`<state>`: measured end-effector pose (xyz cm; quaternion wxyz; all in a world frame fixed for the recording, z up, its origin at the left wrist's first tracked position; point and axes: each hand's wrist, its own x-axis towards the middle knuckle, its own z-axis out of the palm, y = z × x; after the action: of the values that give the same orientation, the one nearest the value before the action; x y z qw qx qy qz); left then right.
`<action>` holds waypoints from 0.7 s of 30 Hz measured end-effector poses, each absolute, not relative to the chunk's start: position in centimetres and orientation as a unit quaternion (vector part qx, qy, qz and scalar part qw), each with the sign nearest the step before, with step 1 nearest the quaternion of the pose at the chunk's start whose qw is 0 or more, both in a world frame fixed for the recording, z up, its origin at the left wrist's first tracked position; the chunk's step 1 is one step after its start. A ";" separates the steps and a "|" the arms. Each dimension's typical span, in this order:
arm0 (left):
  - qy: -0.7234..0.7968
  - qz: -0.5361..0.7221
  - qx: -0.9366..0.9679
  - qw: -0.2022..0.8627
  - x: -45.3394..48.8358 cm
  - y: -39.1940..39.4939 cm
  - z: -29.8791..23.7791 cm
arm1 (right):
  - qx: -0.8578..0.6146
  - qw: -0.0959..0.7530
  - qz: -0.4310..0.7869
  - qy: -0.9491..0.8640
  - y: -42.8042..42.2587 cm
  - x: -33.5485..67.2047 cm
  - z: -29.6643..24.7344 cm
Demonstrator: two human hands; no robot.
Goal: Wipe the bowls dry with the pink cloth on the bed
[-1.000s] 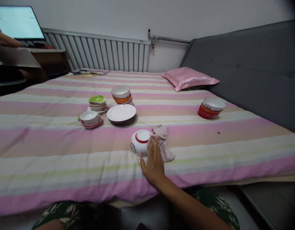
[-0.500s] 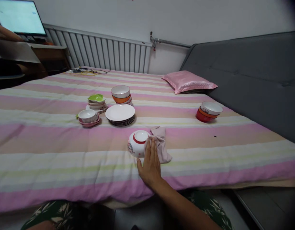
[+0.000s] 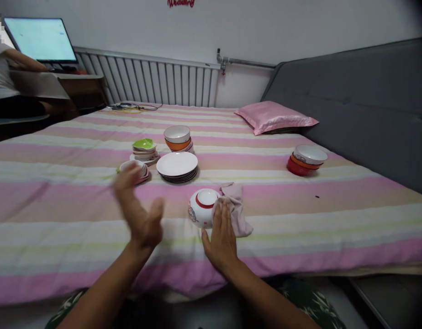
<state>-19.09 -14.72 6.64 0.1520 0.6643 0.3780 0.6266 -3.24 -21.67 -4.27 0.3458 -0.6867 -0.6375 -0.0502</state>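
Note:
An upside-down white bowl (image 3: 196, 211) with a red ring around its foot rests near the bed's front edge. My right hand (image 3: 222, 237) holds a pale pink cloth (image 3: 235, 206) against the bowl's right side, its fingers long and close together, the thumb apart. The rest of the cloth trails onto the bedspread. To the left, my left hand (image 3: 139, 208) is raised and motion-blurred, thumb spread from the fingers, with nothing in it. It partly covers a stack of small white bowls (image 3: 142, 169) and appears apart from the upside-down bowl.
Behind the bowl stand stacked white plates (image 3: 177, 163), patterned bowls (image 3: 177, 134) and small dishes topped by a green leaf-shaped one (image 3: 144, 145). More bowls (image 3: 307, 160) are stacked right, near a pink pillow (image 3: 275, 116). Cables (image 3: 134, 107) lie far back. A person (image 3: 5, 68) sits by a monitor.
My left hand has come into view from below and reached up at the left. My right hand stays on the cloth and bowl. The camera view has shifted slightly.

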 end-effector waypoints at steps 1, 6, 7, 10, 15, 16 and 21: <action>0.383 0.598 0.688 0.148 -19.0 -14.0 5.6 | -0.688 0.348 -0.050 -0.635 -21.7 -3.3 -4.2; 0.399 0.306 0.811 0.297 -18.0 -12.1 -0.1 | -0.686 0.360 -0.046 -0.631 -21.6 -3.5 -4.1; 0.389 0.285 0.820 0.307 -17.8 -12.1 -0.7 | -0.687 0.360 -0.045 -0.630 -21.6 -3.5 -4.1; 0.361 0.283 0.832 0.313 -17.5 -12.5 -1.0 | -0.689 0.354 -0.043 -0.631 -21.7 -3.6 -4.2; 0.372 0.302 0.806 0.349 -17.5 -12.6 -0.4 | -0.675 0.367 -0.055 -0.637 -21.6 -3.7 -4.6; 0.372 0.307 0.803 0.350 -17.6 -12.5 -0.5 | -0.671 0.372 -0.052 -0.639 -21.4 -3.5 -4.8; 0.397 0.308 0.806 0.312 -17.7 -12.6 -1.0 | -0.639 0.370 -0.032 -0.674 -19.8 -0.9 -5.3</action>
<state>-17.65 -12.64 -1.04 0.3122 0.8061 0.3972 0.3080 -0.90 -19.79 -5.34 0.3704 -0.6389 -0.6735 -0.0316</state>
